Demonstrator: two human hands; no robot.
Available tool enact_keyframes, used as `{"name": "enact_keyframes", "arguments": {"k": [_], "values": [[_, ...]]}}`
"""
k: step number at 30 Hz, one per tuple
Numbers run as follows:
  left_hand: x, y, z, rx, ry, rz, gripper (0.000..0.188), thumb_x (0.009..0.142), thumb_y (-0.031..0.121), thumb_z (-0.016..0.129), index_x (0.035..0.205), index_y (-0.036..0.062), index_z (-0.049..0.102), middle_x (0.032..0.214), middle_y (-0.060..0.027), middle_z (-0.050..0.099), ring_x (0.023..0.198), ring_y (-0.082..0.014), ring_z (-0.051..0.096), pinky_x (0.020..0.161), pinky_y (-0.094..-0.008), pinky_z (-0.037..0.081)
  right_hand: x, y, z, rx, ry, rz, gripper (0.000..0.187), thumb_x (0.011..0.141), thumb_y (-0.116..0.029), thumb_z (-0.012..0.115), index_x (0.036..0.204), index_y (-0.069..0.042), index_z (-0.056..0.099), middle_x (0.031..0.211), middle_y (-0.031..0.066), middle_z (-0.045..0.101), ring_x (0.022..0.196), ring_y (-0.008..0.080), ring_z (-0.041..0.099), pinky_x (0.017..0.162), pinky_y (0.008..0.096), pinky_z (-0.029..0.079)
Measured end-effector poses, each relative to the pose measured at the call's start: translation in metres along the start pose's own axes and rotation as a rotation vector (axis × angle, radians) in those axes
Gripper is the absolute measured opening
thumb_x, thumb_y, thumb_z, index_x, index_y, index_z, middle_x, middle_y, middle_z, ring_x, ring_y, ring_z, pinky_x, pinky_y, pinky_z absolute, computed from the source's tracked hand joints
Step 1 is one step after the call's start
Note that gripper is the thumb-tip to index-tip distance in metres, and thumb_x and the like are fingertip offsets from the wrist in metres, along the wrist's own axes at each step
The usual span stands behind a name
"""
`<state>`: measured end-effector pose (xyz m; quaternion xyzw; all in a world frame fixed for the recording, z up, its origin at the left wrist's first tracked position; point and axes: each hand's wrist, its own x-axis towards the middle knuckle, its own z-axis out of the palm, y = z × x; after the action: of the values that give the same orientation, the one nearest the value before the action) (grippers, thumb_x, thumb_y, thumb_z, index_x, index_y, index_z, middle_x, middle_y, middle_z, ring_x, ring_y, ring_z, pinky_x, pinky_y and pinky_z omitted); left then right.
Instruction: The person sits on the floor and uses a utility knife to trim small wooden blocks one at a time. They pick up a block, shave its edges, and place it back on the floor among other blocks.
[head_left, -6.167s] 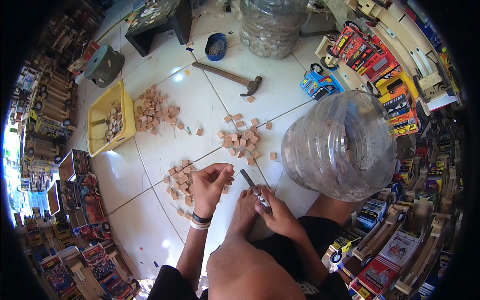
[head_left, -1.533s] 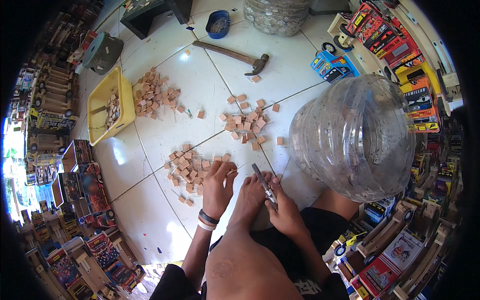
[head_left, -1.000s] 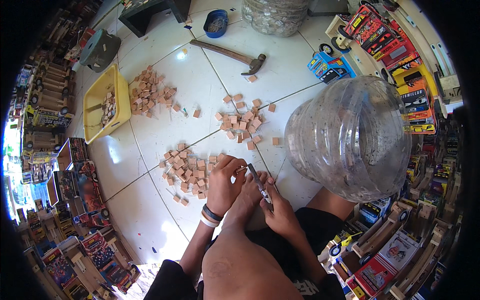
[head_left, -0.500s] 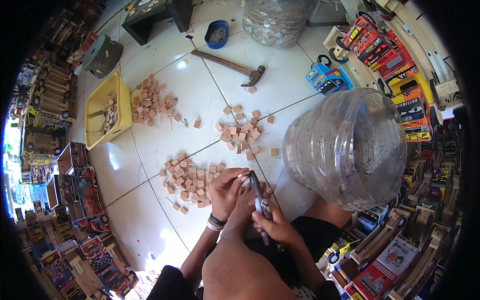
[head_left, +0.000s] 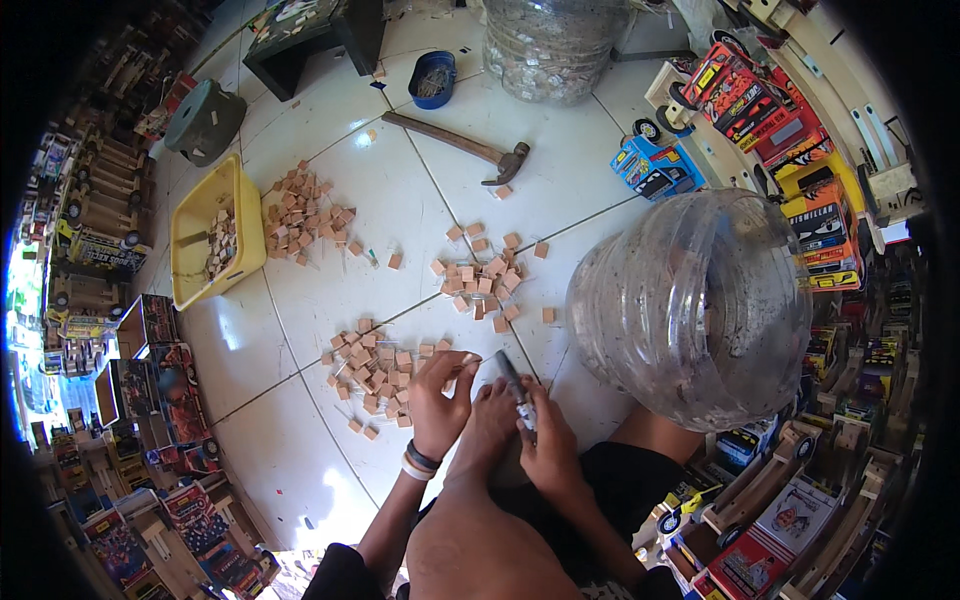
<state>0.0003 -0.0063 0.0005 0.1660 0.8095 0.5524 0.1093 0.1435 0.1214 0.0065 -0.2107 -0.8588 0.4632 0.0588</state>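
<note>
Wooden blocks (head_left: 303, 220) lie heaped beside a yellow tub (head_left: 252, 240) at the upper left, with more heaps around the centre, probably spread out so each can be picked easily. Below centre, the left hand (head_left: 440, 405) has its fingertips together on a small pale piece (head_left: 471, 359), seemingly to steady it. Just right, the right hand (head_left: 548, 445) is clamped around a dark tool (head_left: 513, 376), angled so its tip sits near that piece. At right, a clear plastic jug (head_left: 645, 310) sits close, perhaps for easy reach.
</note>
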Motion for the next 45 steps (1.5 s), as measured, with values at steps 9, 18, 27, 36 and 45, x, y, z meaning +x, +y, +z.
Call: {"name": "enact_keyframes", "arguments": {"k": [9,18,27,36,45], "values": [[0.005,0.004,-0.021,-0.265,-0.159,-0.319,0.028,0.106,0.020,0.067,0.102,-0.0069,0.069,0.084,-0.0108,0.076,0.080,-0.0158,0.073,0.074,-0.0293,0.056,0.002,0.010,-0.043,0.110,-0.246,0.081,0.060,0.098,0.003,0.062,0.155,-0.001,0.044,0.143,0.0268,0.059,0.129,0.0447,0.060,0.110,0.0474,0.047],[0.004,0.006,-0.021,-0.205,-0.195,-0.325,0.025,0.104,0.018,0.068,0.099,-0.0065,0.070,0.084,-0.0105,0.076,0.078,-0.0144,0.074,0.072,-0.0283,0.056,0.001,0.007,-0.034,0.172,-0.308,0.121,0.057,0.102,-0.004,0.063,0.155,0.006,0.042,0.144,0.0331,0.058,0.137,0.0451,0.058,0.112,0.0457,0.047],[0.005,0.010,-0.019,-0.395,-0.190,-0.378,0.026,0.103,0.017,0.071,0.116,-0.0051,0.068,0.100,-0.0117,0.077,0.089,-0.0169,0.074,0.078,-0.0301,0.058,0.006,-0.005,-0.040,0.173,-0.337,0.169,0.061,0.103,-0.008,0.063,0.155,0.010,0.037,0.144,0.0353,0.057,0.137,0.0484,0.055,0.112,0.0476,0.045],[0.005,0.012,-0.003,-0.950,-0.298,-0.523,0.056,0.099,0.021,0.077,0.145,-0.0032,0.055,0.119,-0.0170,0.073,0.112,-0.0247,0.072,0.100,-0.0386,0.058,0.000,-0.006,-0.037,0.596,-0.471,0.213,0.044,0.104,-0.014,0.066,0.142,-0.001,0.049,0.110,0.0207,0.068,0.098,0.0370,0.069,0.086,0.0446,0.054],[0.003,0.026,-0.013,-1.022,-0.268,-0.502,0.041,0.100,0.018,0.076,0.135,-0.0012,0.065,0.107,-0.0064,0.075,0.100,-0.0168,0.072,0.091,-0.0339,0.059,0.000,-0.017,-0.053,1.232,-0.804,0.487,0.059,0.106,-0.025,0.067,0.154,-0.002,0.042,0.096,0.0048,0.055,0.085,0.0140,0.054,0.079,0.0314,0.048]]}}
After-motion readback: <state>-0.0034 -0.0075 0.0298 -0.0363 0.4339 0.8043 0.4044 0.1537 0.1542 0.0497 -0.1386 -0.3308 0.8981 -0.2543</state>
